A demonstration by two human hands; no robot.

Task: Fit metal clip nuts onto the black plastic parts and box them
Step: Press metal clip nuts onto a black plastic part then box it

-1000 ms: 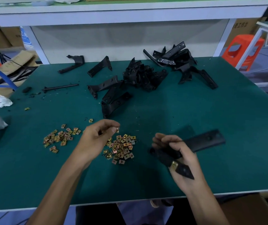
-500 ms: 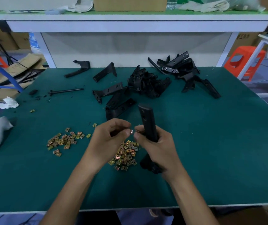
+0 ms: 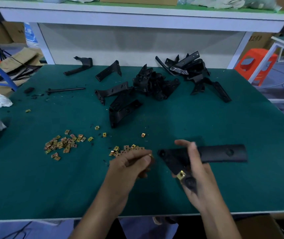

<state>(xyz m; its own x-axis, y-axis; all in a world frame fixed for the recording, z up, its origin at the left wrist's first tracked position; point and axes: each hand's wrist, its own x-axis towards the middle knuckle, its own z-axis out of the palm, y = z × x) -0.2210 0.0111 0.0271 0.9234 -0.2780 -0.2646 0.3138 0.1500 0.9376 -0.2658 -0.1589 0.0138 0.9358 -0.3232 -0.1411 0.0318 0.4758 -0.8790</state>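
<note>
My right hand (image 3: 195, 171) grips a black plastic part (image 3: 222, 153) just above the green table, its long arm pointing right. One brass clip nut (image 3: 181, 175) sits on the part's lower corner by my palm. My left hand (image 3: 131, 165) is beside it on the left, fingers curled, pinching a small clip nut (image 3: 150, 155) at thumb and fingertip. A small pile of clip nuts (image 3: 125, 149) lies partly hidden behind my left hand. A second pile of clip nuts (image 3: 63, 144) lies farther left.
A heap of black plastic parts (image 3: 151, 83) covers the table's far middle and right. A thin black rod (image 3: 65, 90) and white rags (image 3: 0, 102) lie at the left. A white shelf frame (image 3: 137, 18) spans the back; an orange stool (image 3: 256, 64) stands beyond the right edge.
My right hand has swung the black part from upright to lying sideways and moved right. My left hand, with a nut, has moved down and right, apart from the right hand.
</note>
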